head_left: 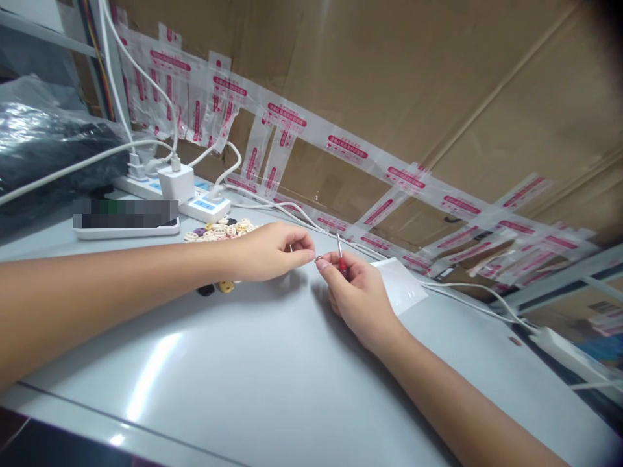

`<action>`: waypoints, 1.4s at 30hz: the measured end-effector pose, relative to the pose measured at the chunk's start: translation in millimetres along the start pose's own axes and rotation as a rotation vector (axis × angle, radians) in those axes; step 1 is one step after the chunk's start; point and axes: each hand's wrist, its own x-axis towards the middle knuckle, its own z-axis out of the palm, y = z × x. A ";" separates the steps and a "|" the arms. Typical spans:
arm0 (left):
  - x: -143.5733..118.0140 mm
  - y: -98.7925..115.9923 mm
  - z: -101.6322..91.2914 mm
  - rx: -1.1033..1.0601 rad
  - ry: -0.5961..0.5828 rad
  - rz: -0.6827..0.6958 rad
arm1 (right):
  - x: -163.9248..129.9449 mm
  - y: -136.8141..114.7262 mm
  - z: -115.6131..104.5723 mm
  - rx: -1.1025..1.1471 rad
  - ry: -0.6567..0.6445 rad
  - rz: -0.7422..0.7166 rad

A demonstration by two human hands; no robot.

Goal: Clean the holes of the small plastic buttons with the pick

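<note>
My right hand (360, 288) is closed around a small screwdriver (343, 264) with a red handle, its thin metal shaft pointing up. Between that hand's thumb and fingertip is a tiny ring-like metal piece (318, 259). Close on its left, my left hand (275, 253) has thumb and fingers pinched together; a small pale tip shows between them, too small to name. Behind and partly beneath the left wrist lies a pile of small cream-coloured pieces (221, 230) with holes, some purple or black. A yellow piece (226, 286) and a black piece (206, 290) lie in front of that wrist.
A clear plastic bag (402, 285) lies beside my right hand on the grey table (272, 376). At the back left are a power strip (204, 204) with a white charger (176, 181), cables, and a white-edged device (126, 230). Taped cardboard (341, 130) rises behind.
</note>
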 end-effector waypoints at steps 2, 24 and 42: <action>-0.3 1.4 -0.3 0.049 -0.007 0.025 | -0.7 -0.8 0.4 -0.006 -0.010 -0.002; -1.9 5.5 -1.0 0.072 -0.069 -0.039 | -2.2 -4.6 0.0 0.030 -0.092 0.032; -1.1 3.0 -1.8 -0.030 -0.049 -0.072 | -3.1 -3.3 -1.4 -0.015 -0.052 -0.024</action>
